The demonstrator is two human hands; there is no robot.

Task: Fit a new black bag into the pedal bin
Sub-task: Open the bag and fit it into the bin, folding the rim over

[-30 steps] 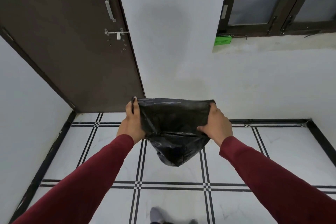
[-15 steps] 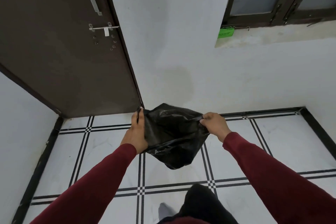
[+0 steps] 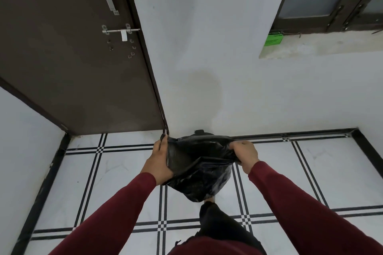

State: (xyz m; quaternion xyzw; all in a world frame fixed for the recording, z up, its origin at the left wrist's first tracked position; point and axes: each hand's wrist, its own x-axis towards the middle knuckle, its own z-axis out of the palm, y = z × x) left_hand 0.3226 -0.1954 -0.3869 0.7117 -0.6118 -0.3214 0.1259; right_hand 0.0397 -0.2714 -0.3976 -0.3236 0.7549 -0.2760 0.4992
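Note:
A crumpled black bag (image 3: 199, 168) hangs in front of me above the tiled floor. My left hand (image 3: 158, 161) grips its left edge and my right hand (image 3: 246, 156) grips its right edge, so its top is stretched between them. Just behind the bag's top edge a small dark shape (image 3: 200, 132) pokes up by the wall; most of it is hidden and I cannot tell what it is. No pedal bin is plainly in view.
A dark brown door (image 3: 78, 51) with a metal handle and bolt stands open at the left. A white wall (image 3: 207, 58) runs behind. A window sill with a green box (image 3: 273, 39) is at upper right. My leg in dark trousers (image 3: 219, 225) shows below the bag.
The view has moved forward and tilted down, so the wall and door are closer. Both hands kept hold of the bag and lowered it toward the wall base. My leg has stepped forward.

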